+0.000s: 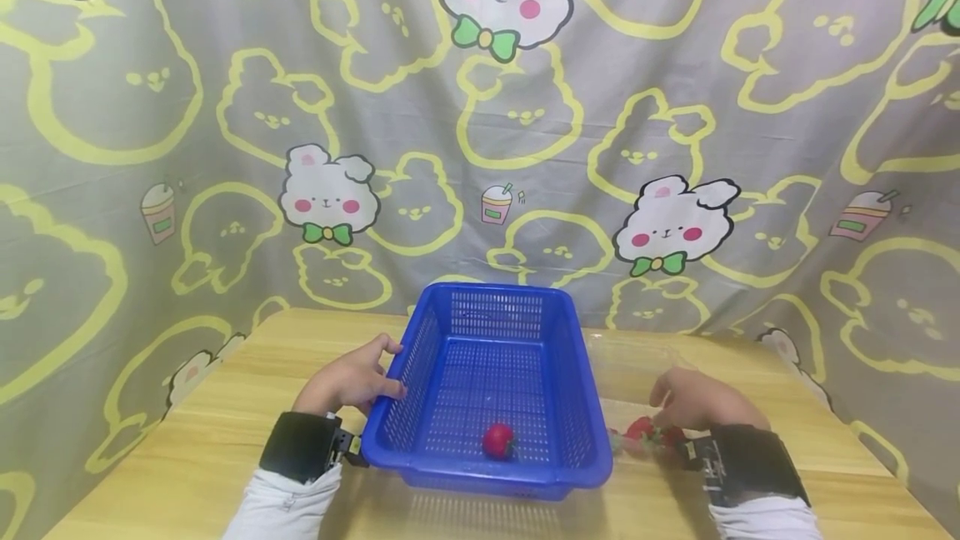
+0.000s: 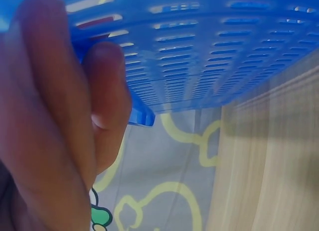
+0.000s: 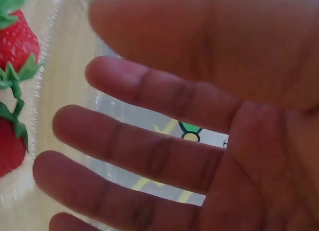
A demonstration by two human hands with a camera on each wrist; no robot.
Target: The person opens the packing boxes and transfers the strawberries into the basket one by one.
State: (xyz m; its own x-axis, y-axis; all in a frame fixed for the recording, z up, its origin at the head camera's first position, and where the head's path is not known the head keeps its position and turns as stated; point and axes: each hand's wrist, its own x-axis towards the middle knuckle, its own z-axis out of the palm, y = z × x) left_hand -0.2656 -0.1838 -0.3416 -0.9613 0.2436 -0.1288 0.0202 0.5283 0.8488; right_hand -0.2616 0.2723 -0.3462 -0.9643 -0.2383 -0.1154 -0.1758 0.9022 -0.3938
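A person at a wooden table [image 1: 202, 419] holds a blue plastic basket [image 1: 491, 382] steady at its nine o'clock side, the left hand [image 1: 352, 377] clamped on the rim with the thumb lapped over the edge. Inside, toward six o'clock, a single red strawberry [image 1: 497, 441] lies on the slotted floor, its green leaves turned to four o'clock. Beyond the basket's three o'clock side, the right hand [image 1: 701, 400] hovers by a cluster of strawberries [image 1: 643, 432], its fingers straight and spread apart, nothing in its grasp; from here I cannot tell whether any fingertip touches the fruit. A clear plastic container [image 1: 628, 357], hard to make out against the wood, sits toward two o'clock. At twelve o'clock hangs a grey curtain [image 1: 420, 127] printed with white rabbits and yellow outlines.
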